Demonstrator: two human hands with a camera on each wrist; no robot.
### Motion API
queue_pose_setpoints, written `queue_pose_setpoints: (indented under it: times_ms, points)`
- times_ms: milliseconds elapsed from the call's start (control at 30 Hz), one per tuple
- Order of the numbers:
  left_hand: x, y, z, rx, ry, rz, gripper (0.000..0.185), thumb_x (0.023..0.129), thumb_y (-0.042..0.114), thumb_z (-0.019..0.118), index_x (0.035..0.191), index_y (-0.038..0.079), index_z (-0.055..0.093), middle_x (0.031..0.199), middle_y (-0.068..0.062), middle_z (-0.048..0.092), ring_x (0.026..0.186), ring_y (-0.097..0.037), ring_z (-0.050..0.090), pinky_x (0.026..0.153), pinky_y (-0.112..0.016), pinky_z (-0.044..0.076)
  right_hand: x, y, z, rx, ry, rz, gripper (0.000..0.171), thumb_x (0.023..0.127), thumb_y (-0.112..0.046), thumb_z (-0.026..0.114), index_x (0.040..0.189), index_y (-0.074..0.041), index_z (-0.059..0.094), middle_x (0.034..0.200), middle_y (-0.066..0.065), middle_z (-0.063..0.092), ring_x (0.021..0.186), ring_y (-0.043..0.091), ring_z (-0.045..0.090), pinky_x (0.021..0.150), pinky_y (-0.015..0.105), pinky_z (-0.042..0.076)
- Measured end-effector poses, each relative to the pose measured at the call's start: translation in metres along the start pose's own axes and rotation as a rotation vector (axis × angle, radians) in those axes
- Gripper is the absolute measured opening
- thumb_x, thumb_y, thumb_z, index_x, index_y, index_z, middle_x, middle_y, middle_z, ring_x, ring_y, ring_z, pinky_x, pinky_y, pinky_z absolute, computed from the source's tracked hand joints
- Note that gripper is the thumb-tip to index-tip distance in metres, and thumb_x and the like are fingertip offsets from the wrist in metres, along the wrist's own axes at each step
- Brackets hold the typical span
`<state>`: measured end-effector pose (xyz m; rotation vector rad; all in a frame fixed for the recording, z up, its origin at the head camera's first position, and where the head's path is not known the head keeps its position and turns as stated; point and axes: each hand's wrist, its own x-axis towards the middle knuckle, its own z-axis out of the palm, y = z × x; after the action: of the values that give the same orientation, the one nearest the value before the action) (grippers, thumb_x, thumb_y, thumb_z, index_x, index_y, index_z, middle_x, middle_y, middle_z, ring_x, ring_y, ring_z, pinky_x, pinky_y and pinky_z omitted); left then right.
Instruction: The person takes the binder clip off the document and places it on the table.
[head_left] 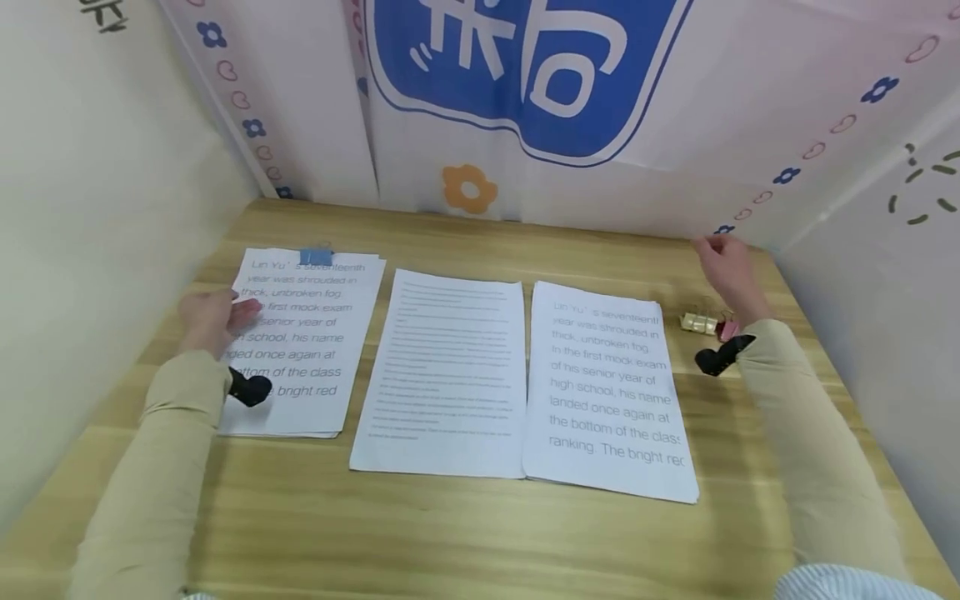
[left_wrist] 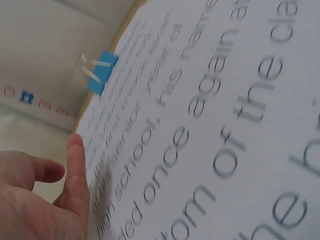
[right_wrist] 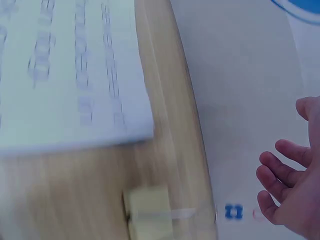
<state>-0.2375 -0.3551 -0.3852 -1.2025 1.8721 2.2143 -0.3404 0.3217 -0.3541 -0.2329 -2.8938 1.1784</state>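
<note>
Plain beige left sleeve [head_left: 142,475], matching right sleeve [head_left: 821,450], faint creases; black left wrist camera [head_left: 251,388], black right wrist camera [head_left: 723,356]; pale blue-and-white striped cloth [head_left: 847,583]

Head view: brightly and evenly lit. Soft shadows are cast on the table [head_left: 465,537], inward of the left sleeve [head_left: 150,467] and the right sleeve [head_left: 825,450]. Side walls [head_left: 97,217] are splayed outward by wide-angle distortion; the middle stack [head_left: 442,375] is rendered too soft to be read. Left wrist: dimmer, greyer; a faint shadow is thrown on the clipped stack [left_wrist: 235,165] beside the left hand [left_wrist: 42,207]. Right wrist: cool cast; rightmost stack [right_wrist: 60,110] and yellow clip [right_wrist: 150,220] are smeared, right hand [right_wrist: 295,185] resolved more crisply.
</note>
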Motion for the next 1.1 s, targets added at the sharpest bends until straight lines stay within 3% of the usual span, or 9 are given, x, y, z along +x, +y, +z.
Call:
queue_pose_setpoints:
  times_ms: [67, 167, 267, 367, 500, 600, 800, 967, 1100]
  points:
    - [0.002, -0.002, -0.006, -0.029, -0.002, -0.020, 0.035, 0.098, 0.013, 0.041, 0.133, 0.012, 0.039, 0.060, 0.001, 0.062, 0.058, -0.008, 0.067, 0.068, -0.018, 0.059, 0.003, -0.013, 0.009, 0.015, -0.043, -0.011, 0.077, 0.095, -0.059, 0.029, 0.143, 0.000, 0.032, 0.138, 0.023, 0.041, 0.122, 0.034, 0.041, 0.103, 0.050, 0.040]
    - [0.003, -0.004, -0.011, -0.051, -0.016, -0.020, 0.019, 0.098, 0.013, 0.042, 0.116, 0.010, 0.043, 0.060, -0.001, 0.065, 0.059, -0.010, 0.069, 0.071, -0.019, 0.060, 0.006, -0.034, 0.027, 0.014, -0.084, -0.034, 0.076, 0.095, -0.059, 0.029, 0.143, 0.000, 0.032, 0.139, 0.022, 0.041, 0.124, 0.034, 0.040, 0.104, 0.050, 0.040]
    - [0.002, -0.004, -0.013, -0.040, -0.054, -0.018, 0.034, 0.098, 0.013, 0.042, 0.132, 0.011, 0.040, 0.061, -0.002, 0.067, 0.063, -0.011, 0.070, 0.075, -0.021, 0.059, 0.009, -0.055, 0.046, 0.025, -0.117, -0.079, 0.071, 0.097, -0.054, 0.032, 0.141, 0.002, 0.035, 0.137, 0.022, 0.043, 0.121, 0.032, 0.042, 0.103, 0.048, 0.041]
    - [0.001, -0.002, -0.014, -0.045, -0.069, -0.027, 0.050, 0.098, 0.012, 0.042, 0.145, 0.005, 0.026, 0.061, -0.003, 0.068, 0.064, -0.013, 0.071, 0.078, -0.023, 0.059, 0.012, -0.077, 0.068, 0.031, -0.143, -0.126, 0.066, 0.098, -0.050, 0.035, 0.137, 0.003, 0.038, 0.133, 0.022, 0.045, 0.118, 0.031, 0.044, 0.101, 0.045, 0.042]
    - [0.001, -0.002, -0.014, -0.069, -0.046, -0.033, 0.058, 0.096, 0.006, 0.044, 0.147, 0.001, 0.018, 0.058, -0.003, 0.067, 0.062, -0.012, 0.071, 0.077, -0.022, 0.058, 0.012, -0.102, 0.094, 0.031, -0.168, -0.193, 0.061, 0.098, -0.046, 0.038, 0.133, 0.004, 0.042, 0.128, 0.021, 0.048, 0.114, 0.030, 0.046, 0.098, 0.043, 0.044]
    - [0.001, -0.003, -0.012, -0.071, -0.011, -0.024, 0.058, 0.093, 0.002, 0.048, 0.145, 0.001, 0.023, 0.058, -0.001, 0.066, 0.061, -0.011, 0.070, 0.077, -0.020, 0.058, 0.011, -0.115, 0.107, 0.028, -0.178, -0.232, 0.056, 0.099, -0.042, 0.040, 0.132, 0.003, 0.044, 0.126, 0.020, 0.050, 0.111, 0.029, 0.047, 0.095, 0.041, 0.045]
    - [0.006, -0.008, -0.008, -0.037, 0.051, 0.003, 0.032, 0.090, 0.002, 0.054, 0.120, 0.005, 0.044, 0.059, 0.002, 0.066, 0.062, -0.007, 0.069, 0.076, -0.018, 0.058, 0.010, -0.119, 0.117, 0.038, -0.167, -0.266, 0.048, 0.099, -0.034, 0.044, 0.129, 0.004, 0.047, 0.122, 0.021, 0.052, 0.108, 0.030, 0.049, 0.093, 0.041, 0.046]
    - [0.009, -0.010, -0.008, 0.013, 0.077, 0.033, 0.050, 0.092, 0.004, 0.053, 0.139, 0.002, 0.034, 0.058, 0.006, 0.064, 0.062, -0.004, 0.068, 0.074, -0.016, 0.058, 0.011, -0.114, 0.118, 0.027, -0.159, -0.266, 0.050, 0.099, -0.036, 0.044, 0.129, 0.004, 0.046, 0.123, 0.021, 0.052, 0.109, 0.031, 0.048, 0.095, 0.043, 0.045]
    - [0.011, -0.014, -0.008, 0.027, 0.095, 0.055, 0.053, 0.093, 0.004, 0.053, 0.141, -0.002, 0.031, 0.057, 0.007, 0.064, 0.061, -0.003, 0.068, 0.072, -0.015, 0.058, 0.012, -0.114, 0.121, 0.010, -0.188, -0.265, 0.052, 0.099, -0.039, 0.043, 0.131, 0.002, 0.046, 0.124, 0.020, 0.051, 0.109, 0.030, 0.048, 0.093, 0.042, 0.045]
